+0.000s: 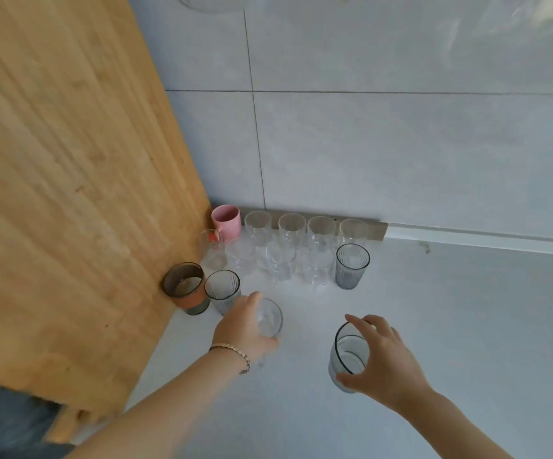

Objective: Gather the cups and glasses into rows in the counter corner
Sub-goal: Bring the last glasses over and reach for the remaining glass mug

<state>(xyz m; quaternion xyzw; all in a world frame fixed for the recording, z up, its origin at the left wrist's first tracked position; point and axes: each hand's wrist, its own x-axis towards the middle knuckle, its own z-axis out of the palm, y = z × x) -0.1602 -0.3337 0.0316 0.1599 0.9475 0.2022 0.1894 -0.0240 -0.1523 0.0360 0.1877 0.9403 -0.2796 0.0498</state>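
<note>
Cups and glasses stand in rows in the counter corner. A pink mug (226, 220) leads the back row of clear glasses (291, 226) along the wall. A second row of clear glasses (280, 265) ends with a grey ribbed glass (351, 266). Nearer me stand a brown cup with an orange band (186, 288) and another grey ribbed glass (222, 289). My left hand (245, 327) grips a clear glass (270, 318) beside that grey one. My right hand (382, 359) holds a grey glass (346, 356) by its rim and side, further right and nearer me.
A tall wooden panel (69, 193) bounds the corner on the left. Grey wall tiles (367, 144) rise behind the rows. The white counter (450, 326) stretches to the right. A bracelet (235, 351) is on my left wrist.
</note>
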